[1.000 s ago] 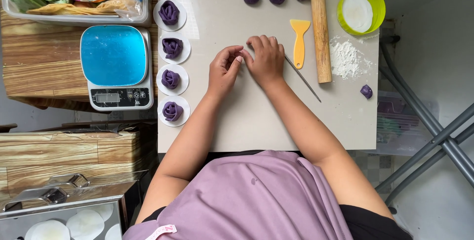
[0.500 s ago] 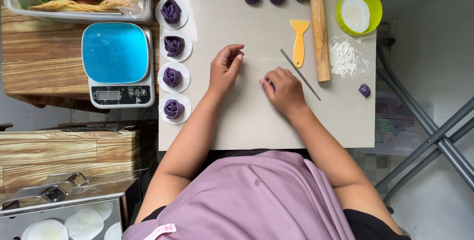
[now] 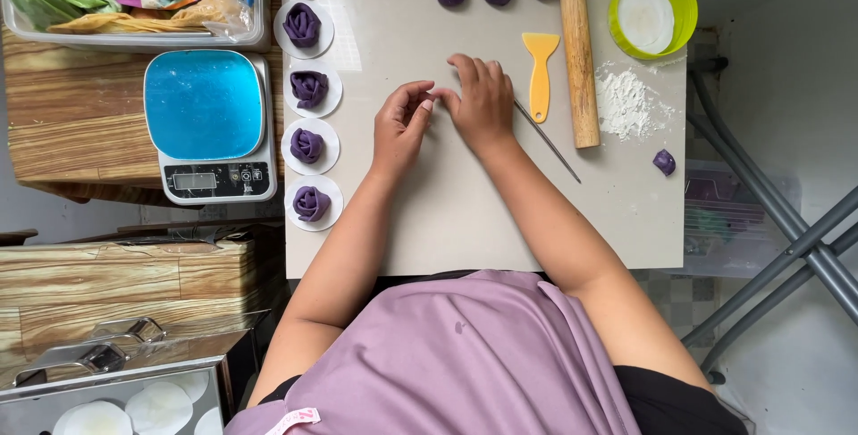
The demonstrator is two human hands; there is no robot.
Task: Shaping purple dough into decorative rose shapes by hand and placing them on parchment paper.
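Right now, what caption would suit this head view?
Two hands, left hand and right hand, meet on a work board beside purple dough roses.

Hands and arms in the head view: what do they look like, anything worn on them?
Both arms are bare up to the short sleeves of a lilac top. The left hand and right hand show no gloves, rings, watch or bracelets.

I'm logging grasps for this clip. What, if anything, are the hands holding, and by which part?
It cannot be told: the left hand and right hand meet fingertip to fingertip, hiding anything between them.
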